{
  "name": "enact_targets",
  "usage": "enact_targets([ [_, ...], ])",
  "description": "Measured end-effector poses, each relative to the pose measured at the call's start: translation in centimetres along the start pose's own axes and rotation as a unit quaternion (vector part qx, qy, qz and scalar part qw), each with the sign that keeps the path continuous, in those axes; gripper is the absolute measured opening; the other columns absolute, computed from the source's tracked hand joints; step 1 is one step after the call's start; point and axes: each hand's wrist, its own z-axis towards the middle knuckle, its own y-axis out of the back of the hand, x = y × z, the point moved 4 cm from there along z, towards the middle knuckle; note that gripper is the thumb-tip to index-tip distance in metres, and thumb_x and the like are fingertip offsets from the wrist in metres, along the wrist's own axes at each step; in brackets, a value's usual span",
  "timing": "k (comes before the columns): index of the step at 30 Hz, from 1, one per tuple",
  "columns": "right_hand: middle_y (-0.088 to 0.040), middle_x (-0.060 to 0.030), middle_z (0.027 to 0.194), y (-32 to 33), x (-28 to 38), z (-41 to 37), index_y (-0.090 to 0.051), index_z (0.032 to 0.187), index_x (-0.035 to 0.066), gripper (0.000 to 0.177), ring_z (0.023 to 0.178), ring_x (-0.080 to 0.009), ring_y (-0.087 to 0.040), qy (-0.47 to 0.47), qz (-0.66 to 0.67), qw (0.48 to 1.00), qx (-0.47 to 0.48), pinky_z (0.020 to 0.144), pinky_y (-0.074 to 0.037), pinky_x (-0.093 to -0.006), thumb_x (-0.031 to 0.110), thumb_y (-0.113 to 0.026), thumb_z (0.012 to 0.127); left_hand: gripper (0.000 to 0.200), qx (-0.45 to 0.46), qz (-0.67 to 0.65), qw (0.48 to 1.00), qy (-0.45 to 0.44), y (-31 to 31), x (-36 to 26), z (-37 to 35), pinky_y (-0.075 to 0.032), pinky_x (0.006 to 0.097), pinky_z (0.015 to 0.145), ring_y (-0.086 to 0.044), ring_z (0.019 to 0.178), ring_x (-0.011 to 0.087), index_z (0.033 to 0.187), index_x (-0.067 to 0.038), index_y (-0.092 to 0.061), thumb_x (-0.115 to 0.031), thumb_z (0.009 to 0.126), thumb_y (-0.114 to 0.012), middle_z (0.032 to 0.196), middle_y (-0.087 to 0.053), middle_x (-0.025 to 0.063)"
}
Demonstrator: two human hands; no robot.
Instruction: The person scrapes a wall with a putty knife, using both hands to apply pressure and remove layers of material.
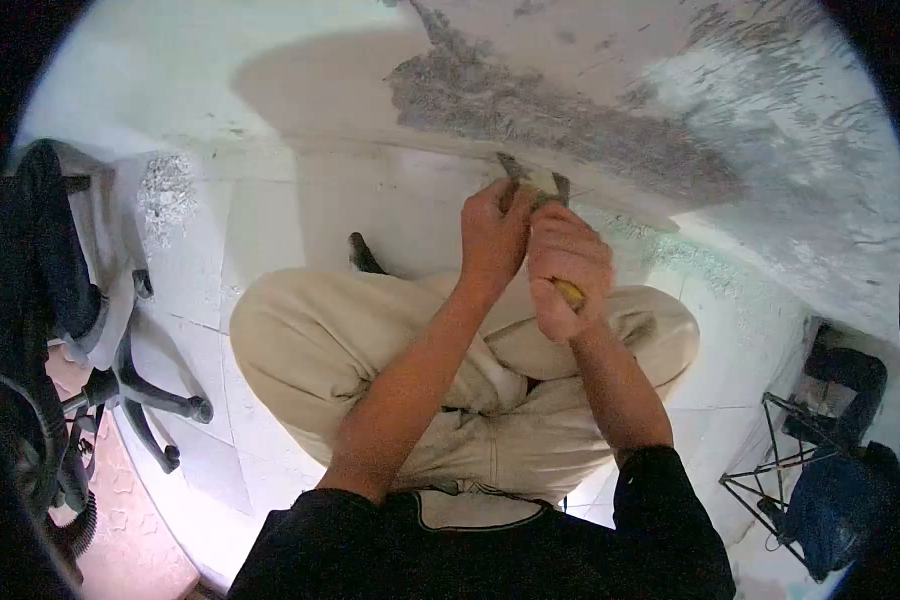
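Note:
My right hand (570,255) is wrapped round the yellow handle of a scraper (569,291), whose end shows below the fist. The wide blade points away from me, toward the foot of the wall (570,60). My left hand (494,228) is beside the right one, its fingers closed and pressed at the near side of the blade. On the wall just beyond the blade is a rough grey patch (570,125) where the pale coating is gone.
Flakes (167,190) lie on the tiled floor (260,400) along the wall. To the left stands a wheeled chair base (130,385) near a pink mat (135,520). A black metal frame (770,470) with dark blue cloth (835,510) stands at right. My crossed legs (320,330) lie below my hands.

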Motion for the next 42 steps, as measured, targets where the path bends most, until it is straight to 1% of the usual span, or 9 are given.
enact_targets([
  [5, -0.045, -0.0086, 0.055, 0.0, -1.8, -1.0, -0.049, 0.057, 0.004, 0.012, 0.051, -0.0272, -0.045, -0.077, -0.014, 0.997, -0.026, 0.059, -0.041, -0.0368, 0.012, -0.056, 0.062, 0.040, -0.079, 0.109, 0.981, -0.142, -0.8, 4.9, 1.0, -0.038, 0.0407, 0.058, -0.042, 0.056, 0.0305, 0.074, 0.010, -0.052, -0.027, 0.088, -0.053, 0.065, -0.054, 0.0223],
  [9, -0.046, -0.0086, 0.056, 0.5, -0.9, -0.8, -0.049, 0.058, 0.004, 0.013, 0.051, -0.0271, -0.044, -0.032, -0.010, 0.999, -0.027, 0.060, -0.042, -0.0373, 0.012, -0.055, 0.065, 0.038, 0.011, -0.011, 1.000, -0.006, -0.4, 0.9, -0.5, -0.038, 0.0394, 0.057, -0.037, 0.057, 0.0291, 0.074, 0.010, -0.051, -0.025, 0.088, -0.053, 0.064, -0.053, 0.0216],
  [12, -0.046, -0.0081, 0.056, 0.3, -2.5, -1.0, -0.048, 0.058, 0.004, 0.012, 0.051, -0.0267, -0.044, -0.135, -0.001, 0.990, -0.038, 0.062, -0.042, -0.0385, 0.011, -0.056, 0.064, 0.035, -0.046, 0.062, 0.991, -0.111, 0.0, 1.0, -0.1, -0.037, 0.0393, 0.057, -0.038, 0.056, 0.0283, 0.074, 0.009, -0.051, -0.022, 0.088, -0.053, 0.064, -0.052, 0.0213],
  [14, -0.043, -0.0069, 0.056, -0.4, -1.4, -0.6, -0.042, 0.056, 0.002, 0.024, 0.051, -0.0205, -0.036, -0.054, 0.004, 0.998, -0.039, 0.061, -0.036, -0.0358, 0.012, -0.053, 0.074, 0.033, -0.041, -0.010, 0.999, -0.032, 0.4, 0.4, 0.0, -0.037, 0.0395, 0.056, -0.038, 0.056, 0.0277, 0.074, 0.008, -0.050, -0.022, 0.088, -0.052, 0.063, -0.052, 0.0216],
  [24, -0.047, -0.0084, 0.059, 0.2, -1.5, -0.5, -0.049, 0.060, 0.004, 0.010, 0.056, -0.0274, -0.047, -0.082, -0.012, 0.996, -0.023, 0.068, -0.042, -0.0389, 0.010, -0.056, 0.064, 0.032, -0.014, -0.001, 0.999, -0.032, 0.3, 0.3, 0.1, -0.040, 0.0427, 0.061, -0.052, 0.065, 0.0419, 0.079, 0.008, -0.054, -0.023, 0.086, -0.055, 0.070, -0.056, 0.0259],
  [27, -0.049, -0.0094, 0.061, 0.6, -2.6, -1.4, -0.049, 0.061, 0.004, 0.010, 0.058, -0.0275, -0.049, -0.059, -0.019, 0.997, -0.051, 0.071, -0.043, -0.0394, 0.011, -0.055, 0.065, 0.030, -0.016, 0.114, 0.993, -0.041, 0.3, 0.9, -0.1, -0.042, 0.0403, 0.060, -0.054, 0.061, 0.0337, 0.080, 0.009, -0.056, -0.021, 0.086, -0.054, 0.069, -0.058, 0.0234],
  [29, -0.051, -0.0109, 0.062, 0.3, -3.8, -1.8, -0.048, 0.060, 0.002, 0.012, 0.061, -0.0277, -0.051, -0.135, 0.047, 0.989, -0.047, 0.072, -0.044, -0.0400, 0.010, -0.055, 0.065, 0.028, -0.105, -0.078, 0.990, 0.050, 1.2, 0.7, -0.1, -0.041, 0.0366, 0.058, -0.050, 0.058, 0.0217, 0.078, 0.009, -0.056, -0.018, 0.086, -0.055, 0.067, -0.057, 0.0194],
  [32, -0.051, -0.0117, 0.062, -0.7, -1.9, -0.7, -0.047, 0.060, 0.001, 0.014, 0.061, -0.0275, -0.051, -0.080, 0.063, 0.994, -0.044, 0.071, -0.044, -0.0404, 0.010, -0.055, 0.066, 0.027, -0.148, -0.066, 0.986, 0.039, 2.1, -1.4, -0.4, -0.040, 0.0330, 0.056, -0.043, 0.058, 0.0141, 0.075, 0.009, -0.054, -0.016, 0.085, -0.056, 0.063, -0.054, 0.0155],
  [42, -0.047, -0.0116, 0.059, -0.3, -2.5, -1.3, -0.047, 0.059, -0.001, 0.014, 0.057, -0.0269, -0.046, -0.047, 0.105, 0.991, -0.062, 0.064, -0.042, -0.0362, 0.008, -0.051, 0.069, 0.031, -0.141, 0.005, 0.989, -0.033, 1.6, -0.9, -0.5, -0.039, 0.0337, 0.055, -0.042, 0.056, 0.0162, 0.071, 0.008, -0.052, -0.020, 0.084, -0.057, 0.059, -0.052, 0.0144],
])
